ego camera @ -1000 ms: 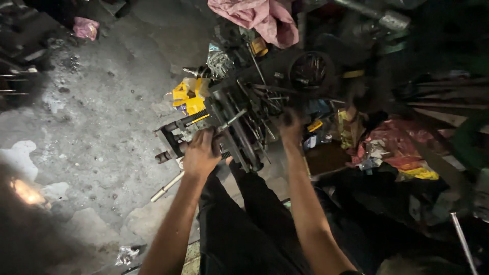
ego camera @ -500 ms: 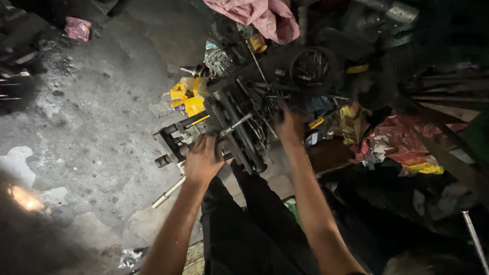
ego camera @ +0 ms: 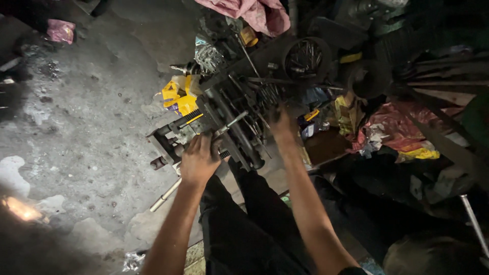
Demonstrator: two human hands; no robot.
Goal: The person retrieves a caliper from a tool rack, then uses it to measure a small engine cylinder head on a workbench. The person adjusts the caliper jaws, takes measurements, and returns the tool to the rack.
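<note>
Dark, greasy metal under both hands. Left hand (ego camera: 199, 159) clamped, fingers curled, on the near end of a black machine assembly (ego camera: 224, 125) lying on the concrete floor (ego camera: 91, 102), grip unchanged from a second ago. Right hand (ego camera: 281, 122) reaching further in now among the rods; fingers lost in shadow, cannot tell. Beyond: yellow packet (ego camera: 179, 97), round black tin of bits (ego camera: 305, 57), pink cloth (ego camera: 254, 12).

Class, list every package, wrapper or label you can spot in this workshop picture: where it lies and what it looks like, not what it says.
Yellow package: on the floor, behind the metal assembly under the left hand; crumpled, yellow with dark marks.
Pink wrapper: far left on the floor; small, crumpled.
Red and yellow wrappers: right of the right hand; crumpled heap.
</note>
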